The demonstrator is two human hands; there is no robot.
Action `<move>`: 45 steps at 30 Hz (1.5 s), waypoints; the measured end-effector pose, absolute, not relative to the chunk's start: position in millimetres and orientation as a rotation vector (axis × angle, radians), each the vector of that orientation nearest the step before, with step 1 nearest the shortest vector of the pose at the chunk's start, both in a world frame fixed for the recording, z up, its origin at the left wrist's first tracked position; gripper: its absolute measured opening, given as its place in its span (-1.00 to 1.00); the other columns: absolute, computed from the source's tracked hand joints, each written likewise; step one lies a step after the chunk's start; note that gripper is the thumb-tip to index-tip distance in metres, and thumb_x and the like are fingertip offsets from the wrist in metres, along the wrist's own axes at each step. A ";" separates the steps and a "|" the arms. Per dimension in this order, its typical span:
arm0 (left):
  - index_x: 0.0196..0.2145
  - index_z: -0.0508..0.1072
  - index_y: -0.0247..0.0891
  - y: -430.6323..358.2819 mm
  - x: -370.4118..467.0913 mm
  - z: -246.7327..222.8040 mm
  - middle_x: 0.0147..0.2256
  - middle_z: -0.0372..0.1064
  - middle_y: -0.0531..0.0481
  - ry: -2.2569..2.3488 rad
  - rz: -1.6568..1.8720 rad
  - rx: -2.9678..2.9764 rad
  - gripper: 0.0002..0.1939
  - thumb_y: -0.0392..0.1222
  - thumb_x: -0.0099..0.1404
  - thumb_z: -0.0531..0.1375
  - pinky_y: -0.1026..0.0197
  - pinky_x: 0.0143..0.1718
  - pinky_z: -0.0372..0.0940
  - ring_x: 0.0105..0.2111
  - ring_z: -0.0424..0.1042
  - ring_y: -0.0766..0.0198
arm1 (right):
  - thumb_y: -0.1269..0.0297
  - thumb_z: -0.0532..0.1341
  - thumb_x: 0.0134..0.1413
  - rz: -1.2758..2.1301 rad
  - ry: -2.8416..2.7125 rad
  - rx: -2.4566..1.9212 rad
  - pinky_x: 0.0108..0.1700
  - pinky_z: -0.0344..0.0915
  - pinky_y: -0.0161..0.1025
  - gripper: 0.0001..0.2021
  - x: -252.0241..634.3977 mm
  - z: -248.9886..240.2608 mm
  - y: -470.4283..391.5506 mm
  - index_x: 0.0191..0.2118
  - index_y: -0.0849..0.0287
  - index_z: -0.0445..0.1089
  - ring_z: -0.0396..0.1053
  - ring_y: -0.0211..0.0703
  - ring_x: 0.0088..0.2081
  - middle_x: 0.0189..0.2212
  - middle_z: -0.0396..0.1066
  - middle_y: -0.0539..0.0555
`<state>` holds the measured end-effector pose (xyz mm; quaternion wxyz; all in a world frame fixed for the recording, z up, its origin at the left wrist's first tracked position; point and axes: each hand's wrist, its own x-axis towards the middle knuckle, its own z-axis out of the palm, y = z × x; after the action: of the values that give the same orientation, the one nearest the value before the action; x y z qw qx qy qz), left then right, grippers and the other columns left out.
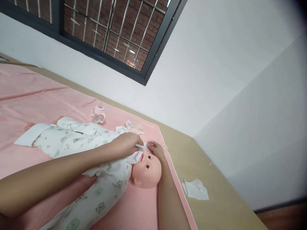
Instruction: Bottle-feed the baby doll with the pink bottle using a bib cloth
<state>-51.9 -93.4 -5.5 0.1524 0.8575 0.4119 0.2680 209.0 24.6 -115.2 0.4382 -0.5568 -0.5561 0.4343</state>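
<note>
A baby doll (147, 172) lies on its back on a pink sheet (134, 207), dressed in a white outfit (107, 188) with green animal prints. My left hand (128, 144) reaches over its chest, fingers closed on a white tissue (142, 147). Part of that white material lies against the doll's chin and mouth. On the far side of the head, my right hand (155, 149) rests close beside the cheek, fingers stretched out and bent slightly. My right forearm runs along the crown of the head. Whether the right palm touches the doll is hidden.
A pink two-handled baby bottle (98, 114) stands beyond the doll's body. A clear plastic packet (134, 126) lies near the doll's shoulder. On the tan surface (216, 207) at right is a crumpled white tissue (196, 189). A white wall and barred window (115, 35) rise behind.
</note>
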 end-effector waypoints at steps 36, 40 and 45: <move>-0.29 0.62 -0.13 -104.9 -55.4 5.5 -0.30 0.43 0.03 1.019 0.655 2.372 -0.55 -0.49 -0.02 0.07 0.32 -0.37 0.13 -0.33 0.37 0.27 | 0.19 0.38 -0.43 1.062 -1.387 -1.396 -0.16 0.35 -0.19 -0.61 207.3 -113.2 23.3 -0.33 0.19 0.43 0.46 -0.09 -0.25 -0.39 0.50 0.08; -0.34 0.62 -0.12 -102.9 -54.9 4.4 -0.36 0.39 0.03 1.001 0.710 2.411 -0.61 -0.45 0.02 0.08 0.31 -0.41 0.09 -0.37 0.34 0.28 | 0.19 0.37 -0.40 1.054 -1.398 -1.382 -0.16 0.35 -0.20 -0.62 208.5 -114.1 23.2 -0.32 0.19 0.43 0.46 -0.12 -0.28 -0.39 0.50 0.07; -0.36 0.61 -0.15 -99.4 -54.4 2.4 -0.42 0.32 0.02 1.010 0.717 2.451 -0.70 -0.36 0.08 0.10 0.29 -0.46 0.04 -0.43 0.32 0.28 | 0.20 0.36 -0.40 1.050 -1.408 -1.397 -0.16 0.36 -0.19 -0.62 209.9 -116.0 24.7 -0.31 0.18 0.42 0.47 -0.10 -0.25 -0.35 0.52 0.09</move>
<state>-54.4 -99.4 2.4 0.1964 0.8752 0.3606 0.2559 209.9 24.7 -116.0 0.4339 -0.5609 -0.5653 0.4215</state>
